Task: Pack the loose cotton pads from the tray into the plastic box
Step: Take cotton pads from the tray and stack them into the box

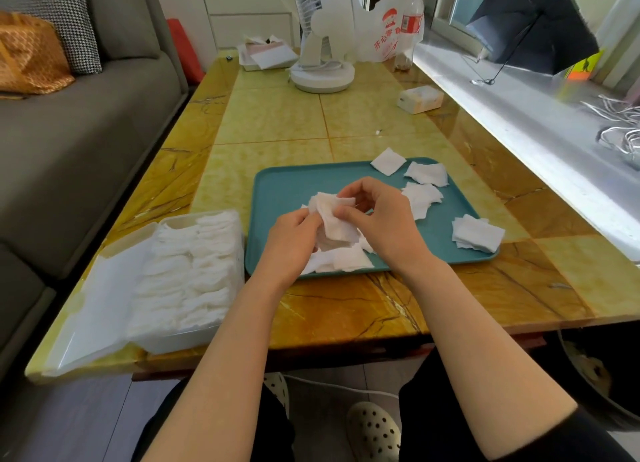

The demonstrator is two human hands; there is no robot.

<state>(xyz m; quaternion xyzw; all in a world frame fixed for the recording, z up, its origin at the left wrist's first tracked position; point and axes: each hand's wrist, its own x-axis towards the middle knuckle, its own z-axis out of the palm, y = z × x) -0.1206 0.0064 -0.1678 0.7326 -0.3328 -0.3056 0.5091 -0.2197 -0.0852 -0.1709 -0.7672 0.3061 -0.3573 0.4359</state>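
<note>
At the far left of the surface (346, 306) the plastic box (187, 337) stands open, its lid (93, 309) folded out to its left. Its long axis runs from the near edge away toward the far side, and it is already largely filled with pads standing on edge in 2 rows along that axis. Just to its right sits the tray (287, 188), nearly touching the box wall. Over the tray's near half, the left hand (291, 243) pinches the left edge of a bundle of cotton pads (334, 219), thumb and fingers curled on it. The right hand (384, 226) closes its grip on the bundle's upper right edge, so both hands hold the same small stack, lifted clear of the tray. The bundle hangs with its long axis tilted from upper left down to lower right, flat faces toward the camera. The box lies to the left of this grip, and the left hand is the nearer, so the carry probably goes leftward, with the bundle turned on edge to match the rows. More loose pads (346, 259) lie under the hands, others (420, 198) sit scattered at the tray's far right corner, and 1 small stack (478, 233) rests at its right edge.
</note>
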